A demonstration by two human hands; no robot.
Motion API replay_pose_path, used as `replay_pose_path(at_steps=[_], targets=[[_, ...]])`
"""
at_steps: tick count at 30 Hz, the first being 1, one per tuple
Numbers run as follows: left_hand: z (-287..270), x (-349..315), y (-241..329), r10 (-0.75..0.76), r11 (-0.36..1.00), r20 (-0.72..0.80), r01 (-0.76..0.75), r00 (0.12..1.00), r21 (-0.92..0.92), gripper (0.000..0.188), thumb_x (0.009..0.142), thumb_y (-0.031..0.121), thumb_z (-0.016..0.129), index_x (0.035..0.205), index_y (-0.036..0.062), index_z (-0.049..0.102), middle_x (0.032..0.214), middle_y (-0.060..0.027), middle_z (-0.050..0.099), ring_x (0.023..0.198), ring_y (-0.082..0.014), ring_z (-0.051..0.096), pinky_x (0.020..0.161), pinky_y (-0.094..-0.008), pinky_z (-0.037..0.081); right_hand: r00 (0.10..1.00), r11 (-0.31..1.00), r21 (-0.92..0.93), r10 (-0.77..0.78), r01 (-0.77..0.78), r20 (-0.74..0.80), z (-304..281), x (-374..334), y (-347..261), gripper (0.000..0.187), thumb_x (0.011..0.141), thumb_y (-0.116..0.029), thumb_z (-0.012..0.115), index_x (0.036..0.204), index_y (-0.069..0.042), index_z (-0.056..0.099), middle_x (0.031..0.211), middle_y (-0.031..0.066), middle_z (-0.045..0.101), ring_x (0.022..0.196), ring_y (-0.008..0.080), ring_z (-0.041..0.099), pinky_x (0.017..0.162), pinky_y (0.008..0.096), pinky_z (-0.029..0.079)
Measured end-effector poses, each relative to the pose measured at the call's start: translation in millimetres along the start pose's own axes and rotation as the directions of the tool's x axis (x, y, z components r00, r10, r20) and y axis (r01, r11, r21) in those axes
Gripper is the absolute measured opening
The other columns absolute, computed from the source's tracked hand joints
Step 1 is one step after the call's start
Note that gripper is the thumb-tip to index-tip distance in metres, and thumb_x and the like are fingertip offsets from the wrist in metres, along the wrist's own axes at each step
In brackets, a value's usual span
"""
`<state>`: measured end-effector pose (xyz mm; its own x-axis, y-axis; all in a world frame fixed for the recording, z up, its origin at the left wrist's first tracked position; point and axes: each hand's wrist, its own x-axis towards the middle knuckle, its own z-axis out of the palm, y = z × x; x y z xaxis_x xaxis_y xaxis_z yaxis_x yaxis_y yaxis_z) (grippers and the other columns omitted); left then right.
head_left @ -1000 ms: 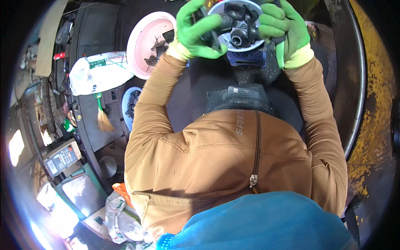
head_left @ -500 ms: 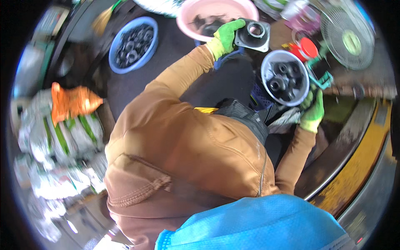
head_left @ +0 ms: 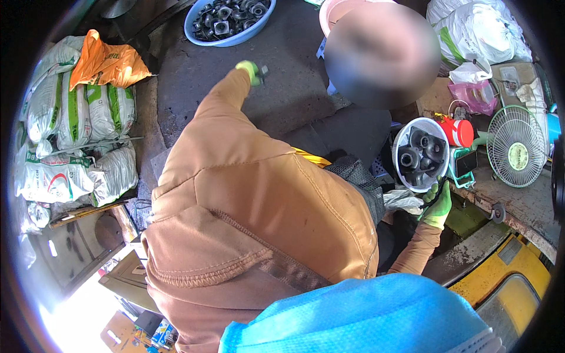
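Note:
My left hand [head_left: 250, 73], in a yellow-green glove, reaches out over the dark floor, its fingers closed. A small grey bit [head_left: 263, 70] shows at its fingertips; the rest of that thing does not stand out from the floor. My right hand [head_left: 436, 207], gloved the same way, is low beside a white basket [head_left: 401, 172] of black ring-shaped parts [head_left: 421, 152]. Its fingers are curled round something dark that I cannot make out. Beyond my left hand stands a blue basin [head_left: 203, 41] full of similar black parts [head_left: 226, 17].
A pink basin [head_left: 331, 16] is partly hidden by a blurred patch. Near the basket are a red container [head_left: 457, 132], a phone [head_left: 467, 163] in a teal holder and a fan [head_left: 518, 147]. Stacked white sacks [head_left: 70, 117] and an orange bag [head_left: 109, 62] stand left; yellow machinery [head_left: 485, 276] is lower right.
My left hand has swung left, away from the pink basin, where it held a black part with a square flange. The view has shifted. My right hand stays by the white basket.

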<state>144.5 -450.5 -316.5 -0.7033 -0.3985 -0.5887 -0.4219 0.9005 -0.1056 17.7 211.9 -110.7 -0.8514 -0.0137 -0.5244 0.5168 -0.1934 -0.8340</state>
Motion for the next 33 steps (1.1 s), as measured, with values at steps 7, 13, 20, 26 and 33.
replay_pose_path(at_steps=[7, 13, 20, 26, 33], targets=[[-91.7, 110.9, -78.9, -0.036, 0.985, -0.649, 0.136, 0.76, 0.105, 0.019, 0.087, 0.021, 0.056, 0.097, 0.0168, 0.071, 0.104, -0.009, 0.07, 0.101, -0.0277, 0.065, 0.085, -0.0418, 0.05, 0.998, 0.995, 0.103, 0.014, -0.02, 0.055, -23.9, 5.2, -7.1, 0.029, 0.101, -0.035, 0.047, 0.105, -0.01, 0.058, 0.068, -0.005, 0.05, 0.049, 0.0059, 0.039, 0.043, 0.0198, 0.032], [-132.7, 75.8, 83.8, 0.739, 0.544, -0.184, -0.415, 0.648, 0.729, 0.035, 0.074, 0.017, 0.067, 0.11, 0.0144, 0.066, 0.121, 0.0007, 0.058, 0.118, -0.0187, 0.052, 0.096, -0.031, 0.047, 0.996, 0.972, 0.226, -0.079, 0.065, 0.052, -18.4, -4.8, -1.9, 0.032, 0.102, -0.032, 0.046, 0.105, -0.004, 0.061, 0.068, -0.0066, 0.053, 0.053, 0.0052, 0.044, 0.047, 0.0171, 0.034], [-152.6, -45.1, 323.4, 0.68, 0.056, -0.306, -0.464, 0.666, -0.884, 0.047, 0.088, 0.029, 0.067, 0.124, -0.0006, 0.059, 0.106, -0.0073, 0.068, 0.091, -0.0137, 0.064, 0.078, -0.0272, 0.051, 0.97, 0.915, 0.32, -0.238, 0.244, -0.06, -37.5, -15.8, -14.1, 0.028, 0.099, -0.026, 0.048, 0.108, -0.003, 0.062, 0.074, -0.0019, 0.053, 0.061, 0.0093, 0.046, 0.055, 0.0218, 0.036], [-151.6, -82.7, 476.6, 0.829, 0.343, -0.353, -0.893, 0.434, -0.291, 0.052, 0.082, 0.031, 0.068, 0.128, 0.0102, 0.058, 0.126, -0.0159, 0.061, 0.116, -0.027, 0.059, 0.096, -0.038, 0.047, 0.944, 0.853, 0.405, -0.313, 0.329, -0.105, -72.2, -14.2, -12.2, 0.028, 0.097, -0.025, 0.052, 0.11, -0.003, 0.063, 0.077, 0.004, 0.061, 0.058, 0.0134, 0.051, 0.053, 0.0255, 0.042], [-126.4, -35.8, 556.4, 0.935, 0.355, -0.077, -0.908, 0.347, 0.223, 0.062, 0.079, 0.01, 0.066, 0.137, 0.0146, 0.048, 0.135, -0.0157, 0.054, 0.126, -0.0335, 0.049, 0.105, -0.0413, 0.04, 0.934, 0.878, 0.326, -0.302, 0.351, -0.192, -74.7, -18.2, -8.1, 0.027, 0.096, -0.024, 0.052, 0.111, -0.004, 0.064, 0.076, 0.0033, 0.063, 0.059, 0.0129, 0.054, 0.054, 0.0251, 0.044]])
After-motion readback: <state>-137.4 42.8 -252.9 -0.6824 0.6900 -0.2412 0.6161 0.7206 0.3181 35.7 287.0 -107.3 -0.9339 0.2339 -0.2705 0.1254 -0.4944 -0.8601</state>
